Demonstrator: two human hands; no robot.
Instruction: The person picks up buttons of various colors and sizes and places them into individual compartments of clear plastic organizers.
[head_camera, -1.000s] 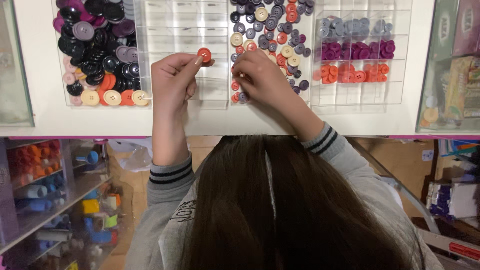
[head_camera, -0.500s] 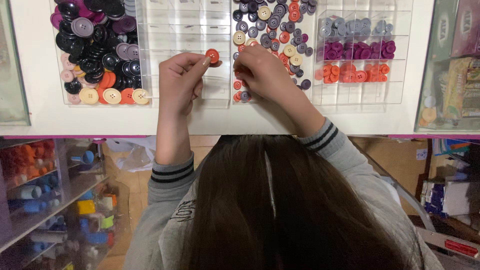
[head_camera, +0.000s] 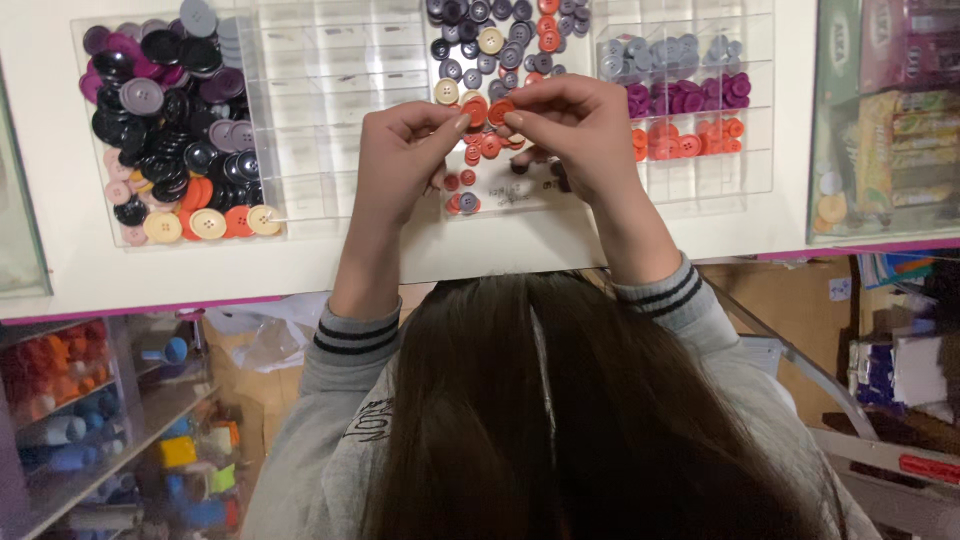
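Both hands have drifted right since a moment ago, and now the left hand (head_camera: 400, 160) and right hand (head_camera: 575, 130) meet fingertip to fingertip, together pinching a small round orange button (head_camera: 499, 110) over the middle heap. Glossy plastic buttons (head_camera: 170, 130) fill the clear, ribbed organiser tray (head_camera: 330, 120) on the white table (head_camera: 150, 275)

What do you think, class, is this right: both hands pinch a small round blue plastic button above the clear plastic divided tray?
Not quite. The small round plastic button pinched between the left hand and the right hand is orange-red, not blue, as the head view shows. It is held above the clear plastic divided tray.
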